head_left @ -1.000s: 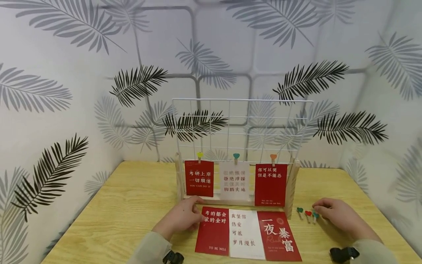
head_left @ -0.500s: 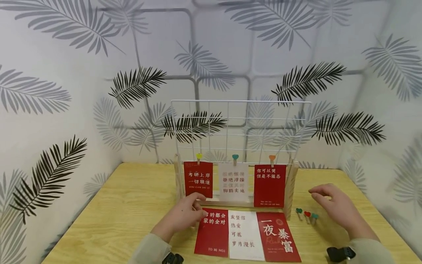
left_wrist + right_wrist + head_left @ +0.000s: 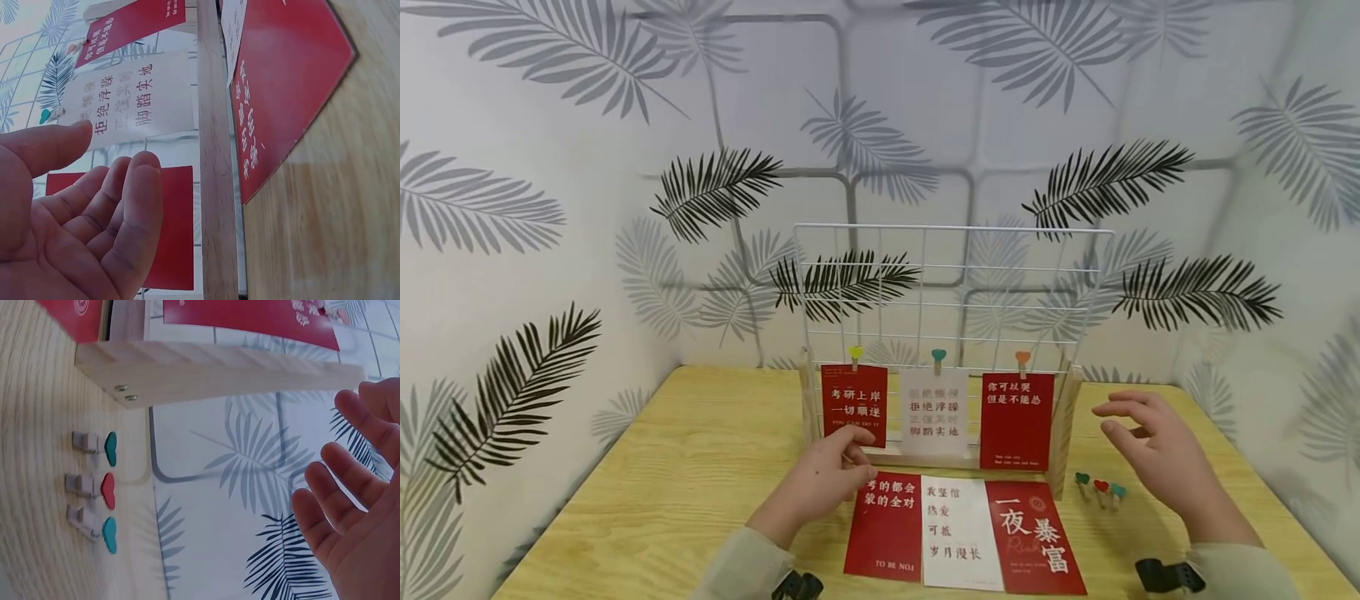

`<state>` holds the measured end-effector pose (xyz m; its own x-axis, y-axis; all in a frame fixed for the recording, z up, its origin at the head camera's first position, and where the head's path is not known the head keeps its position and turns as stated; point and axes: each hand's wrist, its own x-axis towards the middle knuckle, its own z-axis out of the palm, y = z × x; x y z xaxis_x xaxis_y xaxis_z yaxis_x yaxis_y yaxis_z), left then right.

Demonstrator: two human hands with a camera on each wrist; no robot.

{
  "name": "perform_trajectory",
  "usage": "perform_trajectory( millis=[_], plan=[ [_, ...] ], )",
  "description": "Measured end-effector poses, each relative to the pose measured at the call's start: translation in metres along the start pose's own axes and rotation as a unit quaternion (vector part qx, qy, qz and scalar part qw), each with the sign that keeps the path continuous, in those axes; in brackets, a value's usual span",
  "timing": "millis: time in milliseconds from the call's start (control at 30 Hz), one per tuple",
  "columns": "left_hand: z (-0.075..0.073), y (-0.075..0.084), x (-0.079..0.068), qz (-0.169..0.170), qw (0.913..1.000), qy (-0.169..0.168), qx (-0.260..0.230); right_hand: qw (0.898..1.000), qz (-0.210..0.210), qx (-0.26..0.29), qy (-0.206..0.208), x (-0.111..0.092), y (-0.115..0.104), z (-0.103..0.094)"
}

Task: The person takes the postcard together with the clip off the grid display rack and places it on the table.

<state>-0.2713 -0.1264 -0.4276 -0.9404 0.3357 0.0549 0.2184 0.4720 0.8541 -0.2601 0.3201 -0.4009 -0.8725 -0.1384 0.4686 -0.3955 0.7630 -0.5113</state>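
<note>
In the head view my left hand point(image 3: 823, 482) hovers by the rack's left foot, fingers loosely bent and holding nothing, overlapping the hanging left red card point(image 3: 853, 392). The left wrist view shows its palm and bare fingertips before the hanging white card point(image 3: 134, 103). My right hand point(image 3: 1161, 458) is raised beside the rack's right end, fingers apart with nothing between them. Below it on the table lie three small wooden clips with heart tops: dark green point(image 3: 111, 449), red point(image 3: 108, 490) and teal point(image 3: 110, 534). Flat before the rack lie a red card point(image 3: 883, 533), a white card point(image 3: 958, 554) and another red card point(image 3: 1037, 542).
A white wire grid rack point(image 3: 955, 227) with a wooden base stands mid-table. Yellow point(image 3: 855, 353), teal point(image 3: 938, 356) and orange point(image 3: 1022, 357) heart clips hold its cards, including a right red card point(image 3: 1015, 437). Behind it is a leaf-patterned wall point(image 3: 880, 83).
My right hand has lifted up and away from the three loose clips, which stay on the table. The left hand has risen slightly from the flat red card's corner toward the hanging red card.
</note>
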Motion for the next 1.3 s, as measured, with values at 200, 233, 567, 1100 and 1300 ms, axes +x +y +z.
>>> perform_trajectory(
  millis=[200,233,567,1100,1300],
  plan=[
    [0.002,0.002,0.000,0.009,0.9998,0.005,0.014,0.999,-0.028,-0.020,0.029,0.001,-0.015,0.007],
    [0.002,0.002,-0.001,0.008,0.9998,0.005,0.017,0.999,-0.032,-0.022,0.032,0.001,-0.018,0.009],
    [0.002,0.007,-0.001,0.014,0.9995,0.011,0.025,0.997,-0.051,-0.040,0.043,0.010,-0.041,0.011],
    [0.010,0.029,0.009,0.018,0.9983,0.019,0.053,0.985,-0.126,-0.091,0.077,0.033,-0.065,0.008],
    [0.014,0.036,0.016,0.026,0.9985,0.011,0.047,0.982,-0.122,-0.130,0.069,0.042,-0.074,0.007]
  ],
)
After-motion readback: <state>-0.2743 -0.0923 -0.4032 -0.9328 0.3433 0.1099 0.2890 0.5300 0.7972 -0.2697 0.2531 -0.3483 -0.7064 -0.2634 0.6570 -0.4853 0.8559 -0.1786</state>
